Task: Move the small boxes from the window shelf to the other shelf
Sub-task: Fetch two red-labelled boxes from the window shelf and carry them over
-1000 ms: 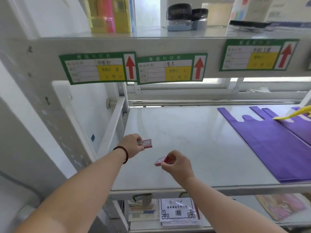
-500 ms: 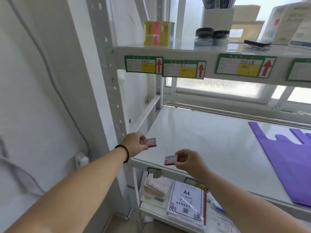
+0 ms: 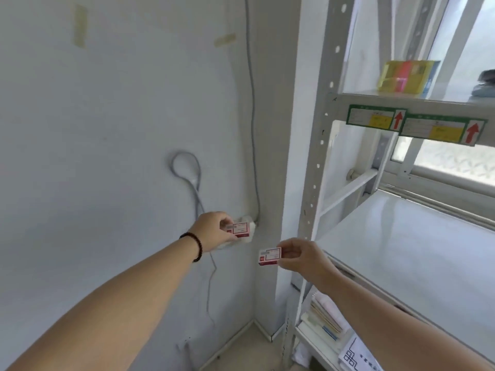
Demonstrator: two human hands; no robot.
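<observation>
My left hand grips a small red and white box in front of the grey wall, at mid-height. My right hand pinches a second small red and white box by its right end, just left of the shelf's upright post. The window shelf lies at the right, its white board bare in the part I see. Both boxes are off the shelf and in the air. The other shelf is out of sight.
A perforated white upright post stands between my hands and the shelf board. A grey cable runs down the wall to a white socket behind my left hand. Coloured boxes sit on the upper shelf; paper stacks lie below.
The view has swung left, away from the window shelf toward the wall. Both hands carried their boxes off the shelf board and now hold them beside the post.
</observation>
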